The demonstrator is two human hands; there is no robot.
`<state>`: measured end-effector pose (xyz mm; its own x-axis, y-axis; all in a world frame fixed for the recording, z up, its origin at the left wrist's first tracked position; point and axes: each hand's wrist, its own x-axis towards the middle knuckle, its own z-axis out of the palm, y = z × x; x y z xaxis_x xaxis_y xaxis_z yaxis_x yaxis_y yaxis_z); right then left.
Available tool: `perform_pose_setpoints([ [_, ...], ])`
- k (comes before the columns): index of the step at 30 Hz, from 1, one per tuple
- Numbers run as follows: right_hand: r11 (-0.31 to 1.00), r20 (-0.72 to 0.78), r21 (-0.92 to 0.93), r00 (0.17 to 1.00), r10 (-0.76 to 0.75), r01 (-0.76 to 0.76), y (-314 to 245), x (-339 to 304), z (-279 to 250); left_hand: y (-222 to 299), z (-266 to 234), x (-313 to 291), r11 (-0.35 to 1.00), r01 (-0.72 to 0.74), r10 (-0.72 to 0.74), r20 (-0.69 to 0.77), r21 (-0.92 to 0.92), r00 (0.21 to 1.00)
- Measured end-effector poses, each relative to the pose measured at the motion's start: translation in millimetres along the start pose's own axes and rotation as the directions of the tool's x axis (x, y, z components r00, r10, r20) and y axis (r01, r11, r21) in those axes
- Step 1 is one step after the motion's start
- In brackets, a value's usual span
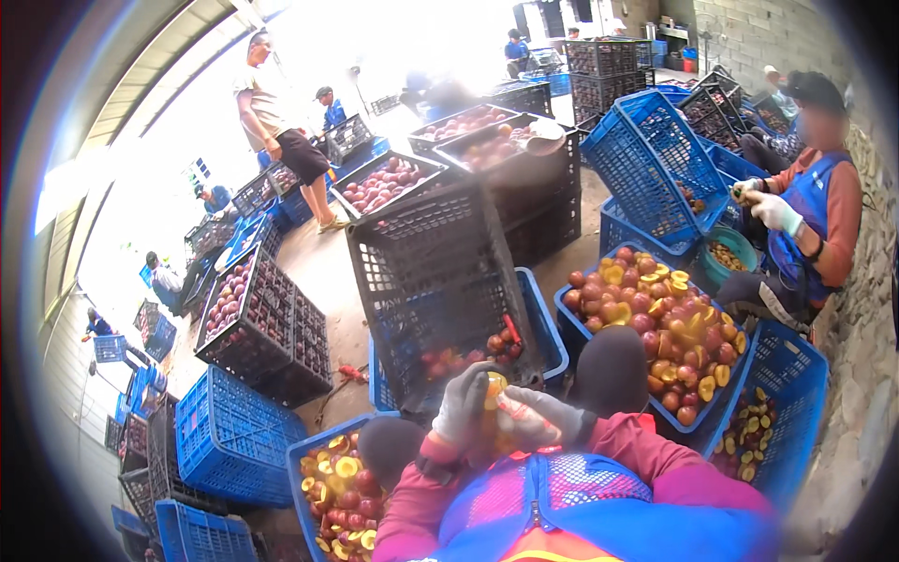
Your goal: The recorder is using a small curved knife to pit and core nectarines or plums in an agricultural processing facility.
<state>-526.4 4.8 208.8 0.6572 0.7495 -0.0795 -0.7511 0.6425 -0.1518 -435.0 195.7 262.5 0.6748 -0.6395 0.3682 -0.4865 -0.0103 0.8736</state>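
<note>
Observed at the near edge of the tilted black plastic crate [426, 244]: the worker's gloved left hand [459, 405] is curled around a yellow-fleshed plum [494, 385]. The gloved right hand [532, 419] is bent close against it — whether it grips anything, I cannot tell. Whole red plums [449, 362] lie inside that crate; blue crates of cut plums stand to its right [565, 317] and nearer left [298, 478].
</note>
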Motion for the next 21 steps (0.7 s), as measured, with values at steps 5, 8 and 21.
perform_pose_setpoints([
  [5, 0.994, -0.106, -0.004, 0.988, -0.110, 0.110, 0, 1, -1, 1, 13, 6, 0.983, 0.095, -0.106, -0.062, -0.156, 0.992],
  [8, 0.997, -0.032, -0.036, 0.997, -0.066, 0.065, 1, -2, 0, -20, 16, -3, 0.925, 0.263, -0.271, 0.009, -0.276, 0.963],
  [21, -0.162, -0.197, -0.921, 0.783, -0.591, -0.354, 16, 15, -5, -88, -32, -48, 0.894, 0.267, -0.359, -0.217, -0.360, 0.908],
])
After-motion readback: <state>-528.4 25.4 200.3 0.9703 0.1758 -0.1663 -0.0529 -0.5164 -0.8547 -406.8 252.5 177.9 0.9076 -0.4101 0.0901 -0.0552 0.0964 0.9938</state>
